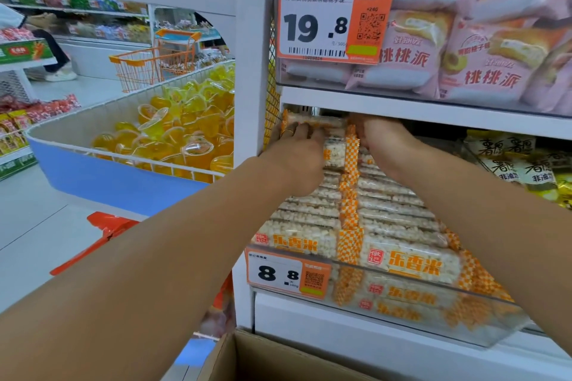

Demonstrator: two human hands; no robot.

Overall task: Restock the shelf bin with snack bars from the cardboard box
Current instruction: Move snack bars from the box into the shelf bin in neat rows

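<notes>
While both arms reached deep into the bin (402,280), your left hand (295,150) and right hand (382,136) each held a closed grip on one bar (315,123).

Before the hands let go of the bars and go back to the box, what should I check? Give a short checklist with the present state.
1. Left hand holds snack bars at the back of the bin: ok.
2. Right hand on the same bars: ok.
3. Bars clear the shelf above: cannot tell, very close.
4. Rows in front lie flat: ok.
5. Room left at the back: cannot tell, hands hide it.
6. Cardboard box within reach below: ok; contents cannot tell.
</notes>
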